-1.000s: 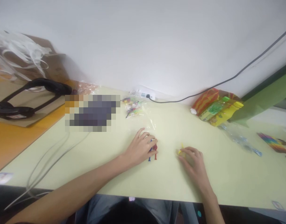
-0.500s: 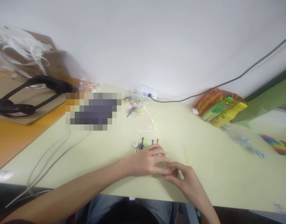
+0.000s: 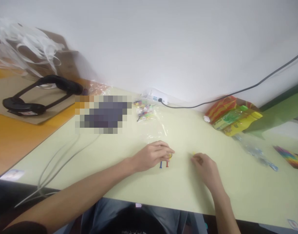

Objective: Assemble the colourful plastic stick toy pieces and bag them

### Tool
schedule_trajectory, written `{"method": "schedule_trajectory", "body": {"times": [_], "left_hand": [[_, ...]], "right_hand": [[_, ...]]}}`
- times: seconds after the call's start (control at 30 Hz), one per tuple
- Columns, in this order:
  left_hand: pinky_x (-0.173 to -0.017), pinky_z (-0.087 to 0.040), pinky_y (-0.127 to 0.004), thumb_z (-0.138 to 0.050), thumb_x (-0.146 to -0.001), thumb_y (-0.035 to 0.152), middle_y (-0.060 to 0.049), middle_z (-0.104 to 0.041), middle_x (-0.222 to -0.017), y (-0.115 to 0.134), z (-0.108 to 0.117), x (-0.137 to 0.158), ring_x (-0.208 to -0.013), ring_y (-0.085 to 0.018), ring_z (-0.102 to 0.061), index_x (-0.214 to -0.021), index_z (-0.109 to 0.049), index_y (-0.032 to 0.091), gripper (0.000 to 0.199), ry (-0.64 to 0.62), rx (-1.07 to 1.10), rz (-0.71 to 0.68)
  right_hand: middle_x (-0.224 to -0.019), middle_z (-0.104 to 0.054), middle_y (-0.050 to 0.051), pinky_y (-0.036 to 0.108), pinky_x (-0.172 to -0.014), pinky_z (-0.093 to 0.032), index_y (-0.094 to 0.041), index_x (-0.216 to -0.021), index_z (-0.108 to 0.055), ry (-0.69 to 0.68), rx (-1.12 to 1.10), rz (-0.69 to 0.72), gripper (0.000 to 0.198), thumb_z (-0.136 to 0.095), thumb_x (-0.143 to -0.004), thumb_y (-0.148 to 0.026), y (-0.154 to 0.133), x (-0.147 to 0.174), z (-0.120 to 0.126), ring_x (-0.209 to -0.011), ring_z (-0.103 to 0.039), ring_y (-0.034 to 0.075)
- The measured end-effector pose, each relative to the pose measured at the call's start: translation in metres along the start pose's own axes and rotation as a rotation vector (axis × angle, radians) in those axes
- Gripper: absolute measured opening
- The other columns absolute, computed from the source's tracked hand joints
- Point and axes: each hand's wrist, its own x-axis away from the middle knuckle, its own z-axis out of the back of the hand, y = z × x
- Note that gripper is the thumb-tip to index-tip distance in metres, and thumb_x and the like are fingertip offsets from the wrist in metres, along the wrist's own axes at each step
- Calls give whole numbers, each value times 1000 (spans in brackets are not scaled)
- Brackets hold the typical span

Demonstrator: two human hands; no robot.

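My left hand [image 3: 154, 156] is over the middle of the table, fingers closed around a small round yellow piece [image 3: 170, 156] at their tips. Under that hand, the ends of a blue stick [image 3: 160, 165] and a red stick [image 3: 167, 164] stick out; other small pieces beside them are hidden by the hand. Off to the right, my right hand [image 3: 205, 166] is closed in a pinch at a thin yellow stick [image 3: 193, 153]. Only the stick's far tip shows past the fingers, slightly blurred.
Behind my hands lies a clear plastic bag [image 3: 146, 113] of small coloured parts, near a white power strip [image 3: 156, 96]. A blurred dark object [image 3: 106, 113] and a black headband-like frame [image 3: 42, 96] are at left. Yellow snack packaging [image 3: 241, 122] and a dark cable [image 3: 227, 97] are right.
My hands, together before, have come apart. My right hand moved right to the yellow stick, while my left hand moved up over the row of coloured pieces. The view shifted slightly.
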Motion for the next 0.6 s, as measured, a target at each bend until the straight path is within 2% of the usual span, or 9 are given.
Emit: {"method": "schedule_trajectory", "body": {"times": [0.2, 0.37, 0.6], "left_hand": [[-90, -59, -37, -63, -97, 14, -12, -75, -109, -2, 1, 3, -100, -20, -68, -92, -67, 15, 6, 26, -3, 10], [-91, -60, -34, -62, -98, 16, -11, -74, -106, -5, 3, 5, -100, -18, -71, -101, -67, 16, 6, 102, -6, 55], [-92, -61, -33, -63, -97, 17, -10, -74, -107, -5, 5, 6, -104, -19, -72, -119, -67, 18, 22, 128, -70, 96]], "right_hand": [[-77, -73, 4, 34, -66, -45, -23, -94, -65, -13, 6, -79, 26, -52, -88, -44, 0, -4, -3, -70, -67, 23], [-79, -75, 6, 35, -67, -46, -22, -83, -66, -18, 49, -169, 31, -58, -84, -53, 13, -7, 6, -70, -67, 24], [-86, -77, 10, 36, -69, -48, -22, -80, -69, -10, 76, -274, 36, -65, -79, -58, 28, -1, 13, -79, -71, 28]]}}
